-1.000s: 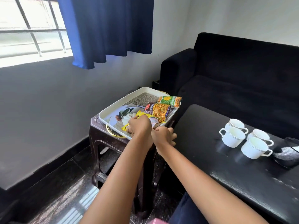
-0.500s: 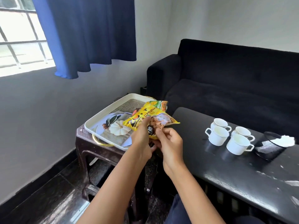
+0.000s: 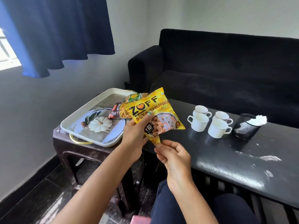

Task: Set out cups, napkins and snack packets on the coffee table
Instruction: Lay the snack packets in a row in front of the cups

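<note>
I hold a yellow soya chunks packet up over the gap between the tray and the black coffee table. My left hand grips its lower left side, thumb on the front. My right hand pinches the packet's bottom corner from below. A red mixture packet and a green packet lie in the white tray, partly hidden behind the yellow one. Several white cups stand grouped on the coffee table. Beside them is a black mesh holder with white napkins.
The tray rests on a dark brown side table against the wall. A black sofa runs behind the coffee table. A blue curtain hangs at the upper left. White scraps lie on the table's right part.
Both hands lifted the yellow packet out of the tray and brought it up and toward the coffee table. The view turned right.
</note>
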Action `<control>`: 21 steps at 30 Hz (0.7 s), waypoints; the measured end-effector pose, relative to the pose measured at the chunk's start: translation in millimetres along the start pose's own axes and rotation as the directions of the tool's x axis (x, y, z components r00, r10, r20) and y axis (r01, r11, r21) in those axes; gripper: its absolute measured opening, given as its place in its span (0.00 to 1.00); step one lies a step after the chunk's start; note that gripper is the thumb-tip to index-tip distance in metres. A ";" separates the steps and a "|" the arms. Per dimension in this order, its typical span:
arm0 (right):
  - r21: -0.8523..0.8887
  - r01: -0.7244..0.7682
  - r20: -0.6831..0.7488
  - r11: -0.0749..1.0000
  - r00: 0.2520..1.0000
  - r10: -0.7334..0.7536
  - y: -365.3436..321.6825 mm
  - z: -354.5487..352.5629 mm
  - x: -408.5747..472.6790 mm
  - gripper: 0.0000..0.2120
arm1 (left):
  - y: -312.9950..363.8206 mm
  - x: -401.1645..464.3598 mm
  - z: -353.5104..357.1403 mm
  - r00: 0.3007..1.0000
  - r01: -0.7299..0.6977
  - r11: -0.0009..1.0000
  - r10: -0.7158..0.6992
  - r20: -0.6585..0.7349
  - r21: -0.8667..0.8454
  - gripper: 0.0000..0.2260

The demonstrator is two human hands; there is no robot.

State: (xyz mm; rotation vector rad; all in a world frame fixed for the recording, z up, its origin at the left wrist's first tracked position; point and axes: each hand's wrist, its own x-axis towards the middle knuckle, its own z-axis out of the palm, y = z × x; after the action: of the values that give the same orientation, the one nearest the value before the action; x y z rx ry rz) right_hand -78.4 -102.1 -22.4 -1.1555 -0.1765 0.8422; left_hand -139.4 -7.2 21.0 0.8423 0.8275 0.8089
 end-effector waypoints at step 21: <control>0.018 0.213 -0.018 0.977 0.977 -0.213 -34.4 -40.2 22.1 0.02 | -8.9 -1.9 2.7 0.978 -0.020 0.983 -0.018 0.206 0.181 0.08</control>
State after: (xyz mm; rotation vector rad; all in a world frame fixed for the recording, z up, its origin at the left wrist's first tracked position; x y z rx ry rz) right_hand -24.9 -121.8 -16.5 -1.1027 -0.2731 0.6435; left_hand -135.6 -13.5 14.9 1.0708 0.7226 0.6393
